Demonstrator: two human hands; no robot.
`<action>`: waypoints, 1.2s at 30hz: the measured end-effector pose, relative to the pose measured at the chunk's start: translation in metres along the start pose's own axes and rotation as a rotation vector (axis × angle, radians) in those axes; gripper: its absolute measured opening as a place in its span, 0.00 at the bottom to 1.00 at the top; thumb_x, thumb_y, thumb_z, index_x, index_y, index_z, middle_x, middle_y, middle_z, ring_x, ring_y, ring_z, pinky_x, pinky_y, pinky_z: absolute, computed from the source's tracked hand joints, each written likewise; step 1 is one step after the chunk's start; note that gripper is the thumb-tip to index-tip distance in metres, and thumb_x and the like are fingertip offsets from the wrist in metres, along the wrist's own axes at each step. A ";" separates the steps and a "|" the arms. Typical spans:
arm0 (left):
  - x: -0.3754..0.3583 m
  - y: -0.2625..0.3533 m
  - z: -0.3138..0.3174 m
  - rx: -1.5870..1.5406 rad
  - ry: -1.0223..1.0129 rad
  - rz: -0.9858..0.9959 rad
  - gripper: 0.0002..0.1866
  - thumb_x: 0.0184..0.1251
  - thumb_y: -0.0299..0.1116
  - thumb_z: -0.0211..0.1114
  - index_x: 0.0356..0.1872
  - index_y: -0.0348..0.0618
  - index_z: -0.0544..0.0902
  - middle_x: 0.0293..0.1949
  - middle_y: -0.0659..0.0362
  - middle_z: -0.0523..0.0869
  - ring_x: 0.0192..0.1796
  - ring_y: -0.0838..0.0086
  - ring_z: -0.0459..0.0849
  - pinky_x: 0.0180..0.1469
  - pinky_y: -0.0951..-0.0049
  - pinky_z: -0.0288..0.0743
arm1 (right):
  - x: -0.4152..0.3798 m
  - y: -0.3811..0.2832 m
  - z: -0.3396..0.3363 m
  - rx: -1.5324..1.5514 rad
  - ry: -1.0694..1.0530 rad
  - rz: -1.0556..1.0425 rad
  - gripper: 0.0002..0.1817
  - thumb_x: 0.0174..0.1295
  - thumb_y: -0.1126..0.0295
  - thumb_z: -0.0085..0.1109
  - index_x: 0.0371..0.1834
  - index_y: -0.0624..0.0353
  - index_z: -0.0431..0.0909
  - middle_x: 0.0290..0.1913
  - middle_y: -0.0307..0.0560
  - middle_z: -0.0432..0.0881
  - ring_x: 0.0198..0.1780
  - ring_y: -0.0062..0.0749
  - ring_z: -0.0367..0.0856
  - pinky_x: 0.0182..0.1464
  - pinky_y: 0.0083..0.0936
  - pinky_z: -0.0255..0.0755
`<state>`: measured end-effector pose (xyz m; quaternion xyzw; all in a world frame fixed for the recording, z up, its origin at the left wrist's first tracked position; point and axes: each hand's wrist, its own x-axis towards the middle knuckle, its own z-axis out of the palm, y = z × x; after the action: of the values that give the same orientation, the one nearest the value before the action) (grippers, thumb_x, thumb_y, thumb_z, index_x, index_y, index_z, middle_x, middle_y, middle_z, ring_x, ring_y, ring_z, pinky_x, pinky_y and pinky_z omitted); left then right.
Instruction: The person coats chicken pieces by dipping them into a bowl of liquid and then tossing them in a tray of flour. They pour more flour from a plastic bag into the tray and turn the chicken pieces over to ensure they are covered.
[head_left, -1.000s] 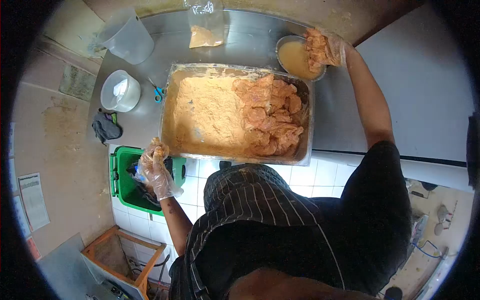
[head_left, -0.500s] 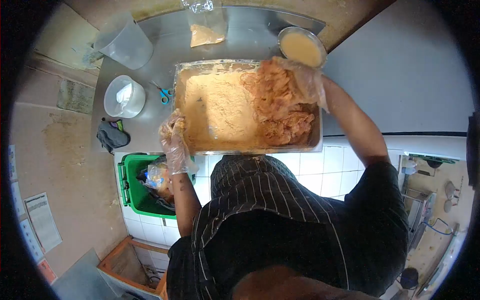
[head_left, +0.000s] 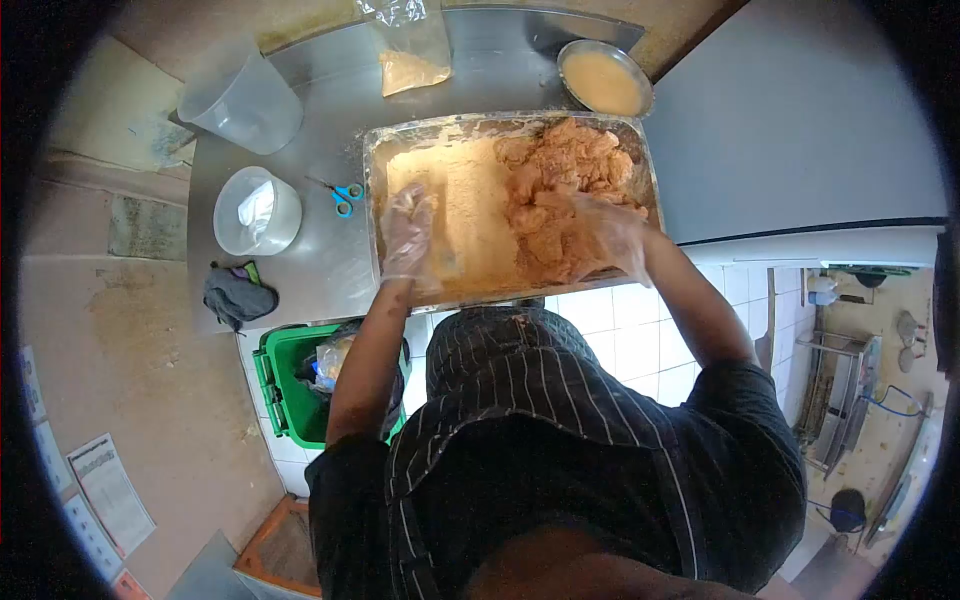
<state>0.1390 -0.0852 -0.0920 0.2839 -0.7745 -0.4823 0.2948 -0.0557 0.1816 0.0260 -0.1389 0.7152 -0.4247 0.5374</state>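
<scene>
A large metal tray [head_left: 510, 300] lies on the steel table in front of me. Pale orange seasoned flour [head_left: 460, 190] covers its left and middle. Raw-looking coated meat pieces [head_left: 575, 160], perhaps chicken, are heaped on the right. My left hand [head_left: 407, 230], in a clear plastic glove, rests over the flour at the tray's left side, fingers stretched forward and dusted with coating. My right hand [head_left: 605, 230], also gloved, reaches in from the right onto the lower part of the meat heap. Its fingers blend into the meat, so their grip is not visible.
A bowl of tan liquid [head_left: 605, 82] stands behind the tray's right corner. A bag of flour [head_left: 412, 70] is at the back. Blue scissors [head_left: 345, 198], a white tub [head_left: 257, 212], a clear bucket [head_left: 245, 100] and a dark cloth [head_left: 240, 297] lie left. A green bin [head_left: 290, 390] stands below.
My left hand has moved from the tray's left edge in over the flour. My right hand has come down from the heap's far side to its near part. The tray sits slightly rotated.
</scene>
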 end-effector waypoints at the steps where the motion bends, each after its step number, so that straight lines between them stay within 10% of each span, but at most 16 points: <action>1: 0.003 -0.024 0.015 0.065 -0.006 -0.080 0.19 0.69 0.37 0.63 0.55 0.36 0.80 0.52 0.50 0.84 0.49 0.57 0.84 0.58 0.65 0.74 | -0.004 0.010 -0.009 0.062 0.035 -0.045 0.41 0.69 0.37 0.45 0.76 0.54 0.57 0.71 0.57 0.64 0.66 0.56 0.72 0.57 0.56 0.77; 7: -0.005 -0.010 0.083 0.353 -0.225 0.069 0.28 0.77 0.38 0.50 0.71 0.30 0.62 0.71 0.42 0.66 0.73 0.57 0.64 0.74 0.66 0.56 | -0.056 0.008 -0.048 0.588 0.081 -0.170 0.38 0.72 0.41 0.42 0.75 0.57 0.58 0.71 0.61 0.63 0.68 0.51 0.70 0.65 0.52 0.69; 11: 0.004 -0.015 0.128 -0.133 -0.157 -0.253 0.31 0.77 0.41 0.52 0.73 0.33 0.60 0.74 0.47 0.62 0.74 0.57 0.62 0.76 0.66 0.52 | -0.059 0.031 -0.070 0.835 0.063 -0.238 0.36 0.73 0.43 0.40 0.75 0.59 0.58 0.71 0.63 0.63 0.69 0.49 0.69 0.70 0.50 0.66; 13: 0.010 -0.062 0.144 -1.369 -0.681 0.614 0.35 0.78 0.53 0.37 0.76 0.37 0.54 0.77 0.52 0.56 0.78 0.60 0.54 0.77 0.62 0.51 | -0.050 0.054 -0.080 0.958 0.167 -0.248 0.37 0.71 0.41 0.44 0.72 0.60 0.61 0.68 0.61 0.67 0.70 0.53 0.66 0.69 0.51 0.65; 20: 0.008 -0.041 0.176 -0.451 -0.574 0.627 0.42 0.74 0.66 0.35 0.79 0.48 0.49 0.77 0.51 0.57 0.75 0.58 0.60 0.77 0.53 0.50 | -0.026 0.040 -0.095 0.304 0.595 -0.261 0.40 0.66 0.36 0.51 0.69 0.57 0.69 0.69 0.59 0.69 0.73 0.48 0.64 0.75 0.46 0.53; 25: 0.042 0.003 0.137 -0.214 -0.195 -0.547 0.37 0.76 0.60 0.41 0.77 0.48 0.54 0.74 0.55 0.61 0.72 0.66 0.64 0.70 0.65 0.59 | 0.037 0.101 -0.124 -0.180 0.622 -0.381 0.44 0.64 0.33 0.50 0.70 0.59 0.67 0.70 0.59 0.69 0.72 0.54 0.64 0.74 0.39 0.57; 28: 0.070 0.008 0.118 -0.257 -0.329 -1.057 0.35 0.77 0.57 0.45 0.77 0.48 0.57 0.73 0.57 0.63 0.70 0.71 0.66 0.66 0.73 0.65 | 0.039 0.053 -0.107 -0.651 0.505 -0.093 0.28 0.77 0.56 0.41 0.77 0.52 0.56 0.69 0.61 0.69 0.67 0.52 0.71 0.72 0.38 0.61; 31: 0.085 0.002 0.120 -0.548 -0.266 -1.182 0.37 0.76 0.62 0.43 0.76 0.48 0.58 0.72 0.55 0.65 0.70 0.67 0.68 0.68 0.66 0.66 | 0.081 0.045 -0.110 0.249 0.459 0.076 0.31 0.75 0.59 0.48 0.78 0.48 0.52 0.70 0.59 0.67 0.67 0.48 0.71 0.72 0.36 0.63; 36: 0.101 0.009 0.139 -0.523 -0.502 -0.978 0.39 0.75 0.65 0.41 0.76 0.48 0.59 0.72 0.54 0.66 0.69 0.65 0.70 0.68 0.62 0.69 | 0.143 0.090 -0.137 0.099 0.241 -0.297 0.49 0.61 0.34 0.57 0.78 0.52 0.54 0.79 0.47 0.53 0.79 0.38 0.48 0.77 0.42 0.45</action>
<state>-0.0315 -0.0747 -0.1159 0.4027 -0.4558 -0.7884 -0.0925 -0.2095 0.2046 -0.1267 -0.1643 0.7242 -0.5475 0.3857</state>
